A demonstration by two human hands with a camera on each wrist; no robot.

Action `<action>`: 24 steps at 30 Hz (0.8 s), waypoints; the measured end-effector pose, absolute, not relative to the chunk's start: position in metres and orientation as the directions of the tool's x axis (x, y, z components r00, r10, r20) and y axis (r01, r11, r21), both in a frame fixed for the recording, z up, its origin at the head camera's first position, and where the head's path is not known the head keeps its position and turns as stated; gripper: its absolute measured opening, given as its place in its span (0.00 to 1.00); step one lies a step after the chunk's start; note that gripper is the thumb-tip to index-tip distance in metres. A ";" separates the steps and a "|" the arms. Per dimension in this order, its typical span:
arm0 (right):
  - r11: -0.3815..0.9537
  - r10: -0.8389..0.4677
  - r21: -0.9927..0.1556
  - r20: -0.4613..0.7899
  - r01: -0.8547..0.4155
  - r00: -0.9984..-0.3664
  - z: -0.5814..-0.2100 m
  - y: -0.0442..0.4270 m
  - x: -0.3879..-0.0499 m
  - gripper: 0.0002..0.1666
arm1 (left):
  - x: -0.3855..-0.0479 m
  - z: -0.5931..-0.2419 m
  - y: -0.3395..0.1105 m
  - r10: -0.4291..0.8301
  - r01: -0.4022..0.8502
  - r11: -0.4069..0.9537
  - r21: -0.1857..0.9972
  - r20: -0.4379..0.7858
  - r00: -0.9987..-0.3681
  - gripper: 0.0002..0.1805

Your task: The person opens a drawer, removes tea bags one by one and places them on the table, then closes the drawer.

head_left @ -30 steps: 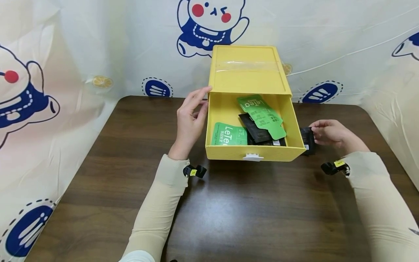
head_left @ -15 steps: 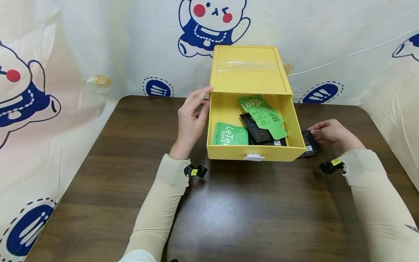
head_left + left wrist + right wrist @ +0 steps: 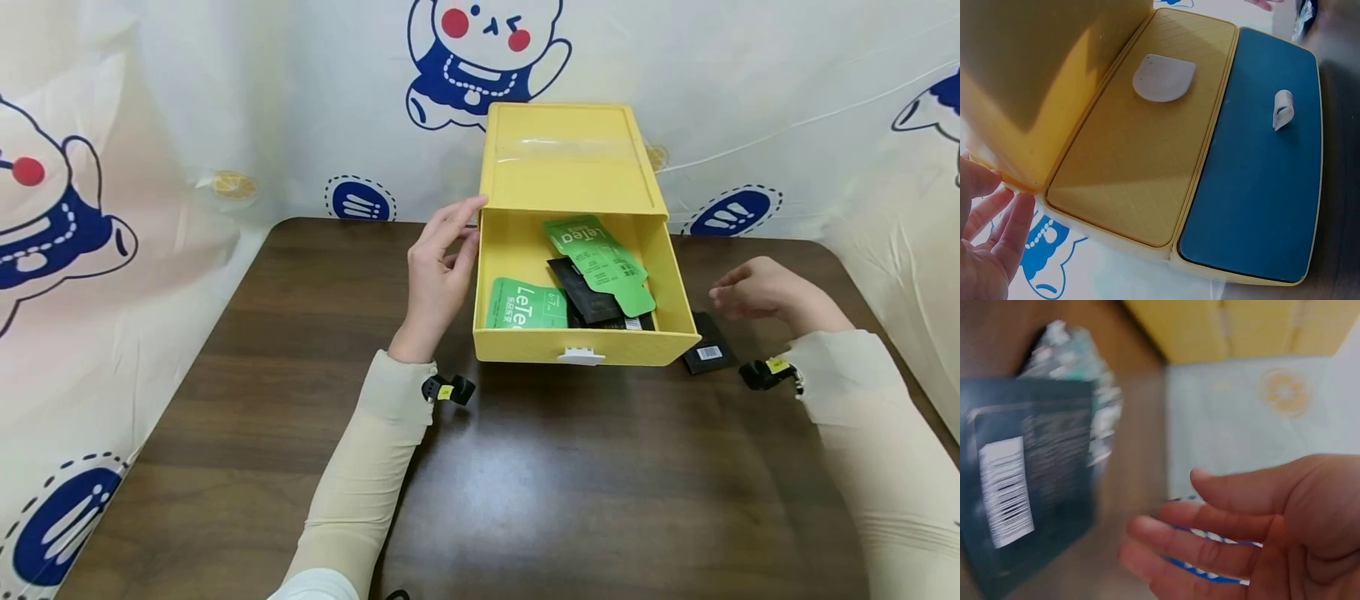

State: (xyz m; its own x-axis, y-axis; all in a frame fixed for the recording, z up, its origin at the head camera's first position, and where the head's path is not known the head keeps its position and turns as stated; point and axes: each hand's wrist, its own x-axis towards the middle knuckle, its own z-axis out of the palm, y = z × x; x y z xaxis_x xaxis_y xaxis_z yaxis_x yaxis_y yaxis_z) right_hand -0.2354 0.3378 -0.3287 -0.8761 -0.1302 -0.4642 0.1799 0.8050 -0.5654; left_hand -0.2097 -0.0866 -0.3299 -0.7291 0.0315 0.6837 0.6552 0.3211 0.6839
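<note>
Black packet (image 3: 711,340) and its white barcode label (image 3: 1007,492) lie face up to you on the table (image 3: 300,467), just beside the open yellow drawer (image 3: 510,347). From the head view the drawer's front right corner covers part of the packet's near side, so you cannot tell whether it touches the yellow cabinet (image 3: 570,179) below. In the right wrist view a silvery crinkled thing (image 3: 1107,419) shows at the packet's edge, too blurred to name.

Your right hand (image 3: 765,293) hangs beside the packet, fingers loosely bent and apart from the thumb, holding nothing; that half-open shape would suit picking up something thin. Your left hand (image 3: 437,271) rests its fingertips at the cabinet's left front edge, fingers fairly straight and nothing grasped. It probably steadies the cabinet, since the pulled-out drawer puts weight forward.

Inside the drawer, an upper green packet (image 3: 603,262) slants over a dark packet (image 3: 585,293), while a lower green packet (image 3: 527,306) lies at the front left; the loose overlap suggests they were not sorted. Below, the left wrist view shows a yellow drawer front (image 3: 1129,156) and a blue drawer front (image 3: 1254,181), both closed, likely adding a firm base.
</note>
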 end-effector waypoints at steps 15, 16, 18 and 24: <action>0.780 -0.216 -0.616 -0.093 -0.114 -0.972 -0.173 0.246 -0.232 0.28 | -0.210 -0.331 -0.086 0.017 0.646 0.323 0.691 0.679 -0.734 0.19; 0.794 -0.232 -0.592 -0.080 -0.141 -0.969 -0.167 0.236 -0.232 0.28 | -0.210 -0.331 -0.087 0.015 0.646 0.323 0.692 0.679 -0.734 0.19; 0.820 -0.264 -0.541 -0.066 -0.187 -0.962 -0.158 0.216 -0.230 0.28 | -0.211 -0.331 -0.087 0.015 0.647 0.325 0.690 0.680 -0.733 0.19; 0.830 -0.424 -0.426 -0.062 -0.360 -0.903 -0.147 0.169 -0.225 0.23 | -0.210 -0.330 -0.086 0.030 0.651 0.317 0.690 0.679 -0.734 0.19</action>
